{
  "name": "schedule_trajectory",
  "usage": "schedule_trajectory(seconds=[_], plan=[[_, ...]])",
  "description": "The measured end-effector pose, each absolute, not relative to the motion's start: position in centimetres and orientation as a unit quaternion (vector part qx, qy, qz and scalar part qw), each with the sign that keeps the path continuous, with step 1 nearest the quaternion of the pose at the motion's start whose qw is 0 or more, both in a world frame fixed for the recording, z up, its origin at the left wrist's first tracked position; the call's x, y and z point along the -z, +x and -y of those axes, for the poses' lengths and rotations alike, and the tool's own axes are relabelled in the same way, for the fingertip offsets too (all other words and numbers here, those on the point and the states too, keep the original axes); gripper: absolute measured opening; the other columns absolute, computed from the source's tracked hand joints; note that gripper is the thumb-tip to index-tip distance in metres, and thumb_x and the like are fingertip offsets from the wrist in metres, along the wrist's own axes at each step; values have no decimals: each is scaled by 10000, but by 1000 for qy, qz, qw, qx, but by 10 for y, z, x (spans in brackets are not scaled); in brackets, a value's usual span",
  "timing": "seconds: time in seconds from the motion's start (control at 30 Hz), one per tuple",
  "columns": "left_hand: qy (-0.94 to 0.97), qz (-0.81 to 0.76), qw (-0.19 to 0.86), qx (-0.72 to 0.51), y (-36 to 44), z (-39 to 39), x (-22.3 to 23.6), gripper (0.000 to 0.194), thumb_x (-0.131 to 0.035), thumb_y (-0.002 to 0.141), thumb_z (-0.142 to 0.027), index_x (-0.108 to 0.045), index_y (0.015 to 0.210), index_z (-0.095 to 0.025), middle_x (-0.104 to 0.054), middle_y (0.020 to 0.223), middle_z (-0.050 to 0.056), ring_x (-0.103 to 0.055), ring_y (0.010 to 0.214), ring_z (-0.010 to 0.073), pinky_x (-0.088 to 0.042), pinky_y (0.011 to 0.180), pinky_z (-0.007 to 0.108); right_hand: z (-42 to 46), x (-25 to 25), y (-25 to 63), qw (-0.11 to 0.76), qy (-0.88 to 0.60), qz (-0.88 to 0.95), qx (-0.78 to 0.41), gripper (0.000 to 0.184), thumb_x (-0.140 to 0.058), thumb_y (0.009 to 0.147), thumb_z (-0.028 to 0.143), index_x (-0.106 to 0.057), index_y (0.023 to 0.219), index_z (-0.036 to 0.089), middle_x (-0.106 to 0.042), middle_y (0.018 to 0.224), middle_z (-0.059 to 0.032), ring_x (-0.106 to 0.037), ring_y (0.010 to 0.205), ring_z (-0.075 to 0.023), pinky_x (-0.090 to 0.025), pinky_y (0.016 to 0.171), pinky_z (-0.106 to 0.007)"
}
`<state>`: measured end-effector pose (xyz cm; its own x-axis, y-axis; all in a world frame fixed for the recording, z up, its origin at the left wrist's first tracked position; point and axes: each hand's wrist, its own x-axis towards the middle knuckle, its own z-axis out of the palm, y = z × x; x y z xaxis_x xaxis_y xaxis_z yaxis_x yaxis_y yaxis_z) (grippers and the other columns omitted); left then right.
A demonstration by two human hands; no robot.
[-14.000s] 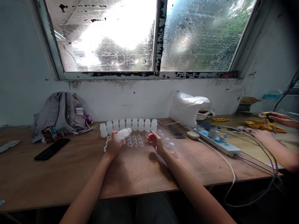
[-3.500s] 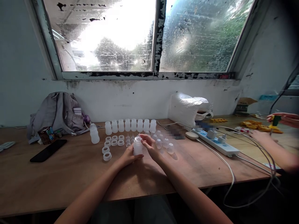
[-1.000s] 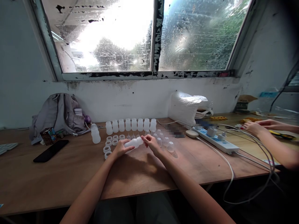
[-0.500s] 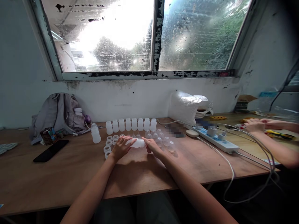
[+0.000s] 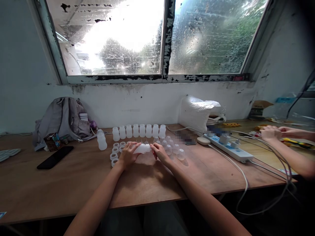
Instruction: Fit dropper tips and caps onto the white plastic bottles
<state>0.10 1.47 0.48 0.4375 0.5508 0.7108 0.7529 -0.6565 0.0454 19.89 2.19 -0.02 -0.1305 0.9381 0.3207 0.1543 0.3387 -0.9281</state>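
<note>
Bottle [image 5: 142, 148] has swung from upright, 3.5 s ago, to lying on its side between the hands; since 0.5 s ago only a slight shift.

Containers: eight open bottles [image 5: 136, 131] stand in a row beyond the hands, frosted, contents can't be told. Capped bottle [image 5: 101, 140] stands apart, left of the left hand and beyond it. Clear caps [image 5: 180, 154] sit in a group just right of the right hand. White rings [image 5: 114, 157] just left of the left hand, partly hidden by it. Backpack [image 5: 62, 118] far left of the hands, white item [image 5: 83, 117] in its side pocket. White bag [image 5: 194, 114] beyond the right hand, well back; contents not clear.

Held bottle: frosted white, see-through only faintly, roughly level, neck end toward the right hand, held over the near side of the table [image 5: 147, 190].

Left hand [image 5: 129, 154]: clamped round the body, fingers over the top. Right hand [image 5: 159, 152]: fingers curled in, touching the neck end; exactly what they pinch is hidden, can't tell. Hands close together, bottle bridging them.
</note>
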Motion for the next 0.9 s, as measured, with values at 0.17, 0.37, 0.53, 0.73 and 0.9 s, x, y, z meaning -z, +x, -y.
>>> schedule_trajectory(seconds=[0.17, 0.37, 0.53, 0.73, 0.9], plan=[[-844, 364, 191, 344, -2, -19, -3, 408, -503, 770, -257, -439, 1173, -258, -498, 1061, 55, -434, 1005, 212, -360, 880, 362, -23, -1, 200, 471, -447, 631, -425, 386, -433, 731, 498, -447, 554, 156, -340, 399, 63, -321, 291, -45, -238, 289, -176], [-859, 349, 148, 344, -1, -11, -9, 422, -498, 762, -359, -457, 1160, -225, -533, 1016, 71, -486, 950, 212, -397, 836, 349, -19, -6, 199, 478, -431, 584, -495, 404, -458, 708, 501, -378, 486, 173, -286, 348, 74, -263, 260, -41, -222, 284, -188], [-843, 382, -100, 365, 8, -2, -17, 411, -498, 729, -455, -556, 1020, -170, -587, 895, 59, -542, 802, 176, -429, 723, 269, -18, -9, 198, 529, -428, 549, -486, 419, -453, 701, 540, -392, 506, 174, -321, 369, 62, -307, 280, -57, -253, 297, -196], [-735, 394, -423, 355, 24, 4, -19, 494, -397, 758, -531, -594, 841, -86, -577, 680, 50, -528, 605, 137, -389, 534, 224, -7, -18, 193, 537, -297, 521, -594, 367, -492, 701, 499, -524, 913, 202, -570, 771, -17, -551, 685, -139, -447, 613, -256], [-691, 367, -522, 341, 31, 10, -16, 517, -502, 707, -507, -538, 1013, -91, -602, 828, 81, -562, 709, 167, -425, 605, 249, 3, -22, 190, 488, -262, 501, -665, 347, -504, 705, 453, -525, 949, 208, -597, 857, -38, -559, 782, -177, -435, 683, -300]])
